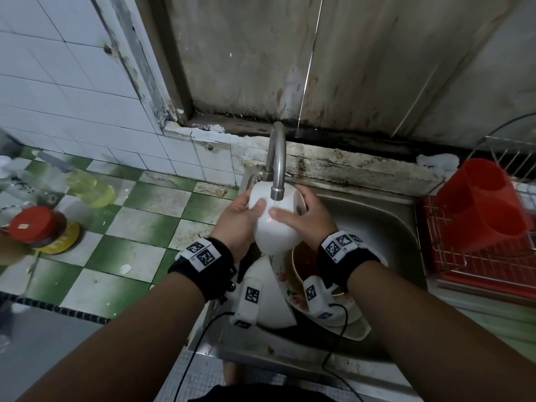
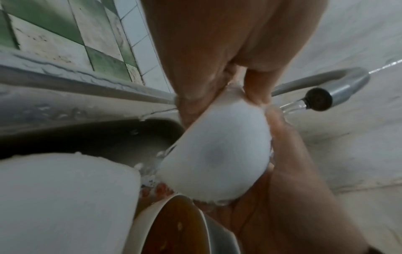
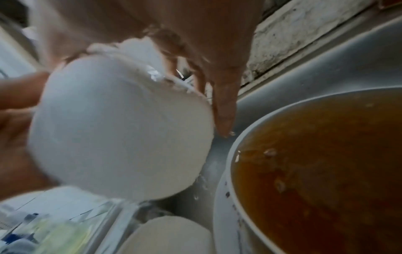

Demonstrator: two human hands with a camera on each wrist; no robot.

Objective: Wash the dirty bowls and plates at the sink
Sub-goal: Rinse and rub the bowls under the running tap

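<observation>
I hold a white bowl [image 1: 275,233] tilted on its side under the running faucet [image 1: 277,163], over the steel sink [image 1: 377,216]. My left hand [image 1: 249,204] grips its base side with the thumb across the outer wall. From the right, my right hand [image 1: 293,207] grips the rim, thumb on the outside and fingers over the edge. In the left wrist view the bowl [image 2: 217,154] is wet, with water running from the spout [image 2: 319,98]. Below sit a bowl of brown liquid [image 3: 315,163], an overturned white bowl [image 1: 269,294] and stained plates [image 1: 348,323].
A red dish rack [image 1: 478,265] with a red utensil holder [image 1: 478,204] stands right of the sink. On the green-and-white tiled counter [image 1: 145,221] to the left are a bottle of yellow liquid [image 1: 90,184] and a red-lidded jar [image 1: 37,227].
</observation>
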